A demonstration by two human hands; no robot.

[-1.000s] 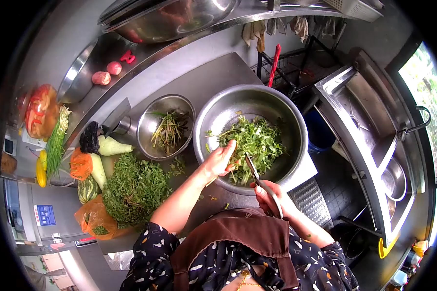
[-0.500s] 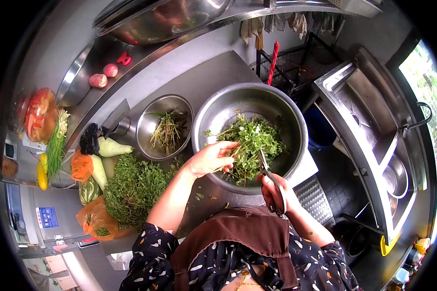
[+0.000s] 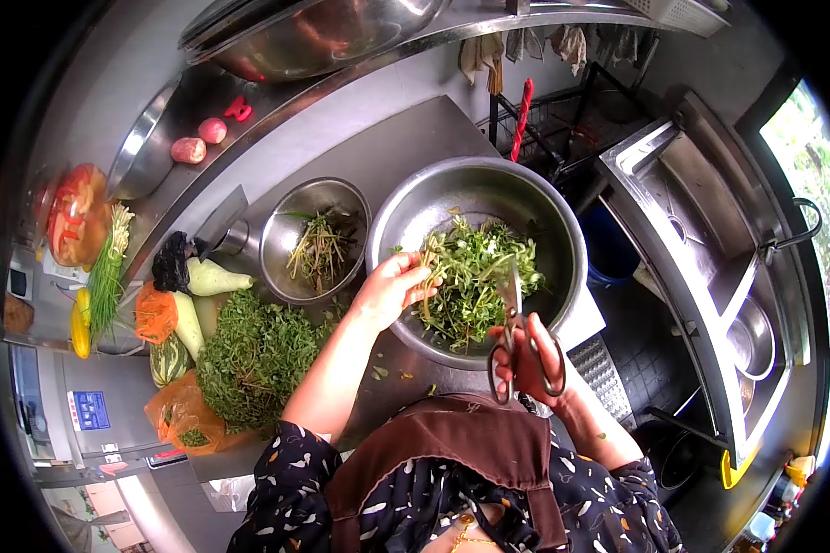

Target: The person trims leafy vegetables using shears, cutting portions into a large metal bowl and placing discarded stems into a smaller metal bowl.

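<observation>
My left hand [image 3: 389,293] pinches the stems of a bunch of leafy greens [image 3: 475,276] over the large metal bowl [image 3: 563,198]. In my right hand [image 3: 544,364] is a pair of scissors [image 3: 511,300], its blades pointing up beside the greens at the bowl's near right rim. More cut greens lie in the bowl beneath the bunch. To the left, a smaller metal bowl [image 3: 272,253] holds trimmed stems [image 3: 321,247]. A big heap of greens [image 3: 254,364] lies left of my forearm.
Pale gourds [image 3: 217,278], a striped squash [image 3: 169,361] and an orange bag [image 3: 180,413] crowd the counter's left side. A cleaver [image 3: 221,219] stands behind them. A steel sink [image 3: 701,198] is on the right. Overhead runs a shelf with large metal pans [image 3: 314,46].
My right hand has drawn the scissors back slightly and turned them, so both handle loops now show. My left hand has shifted a little left with the stems.
</observation>
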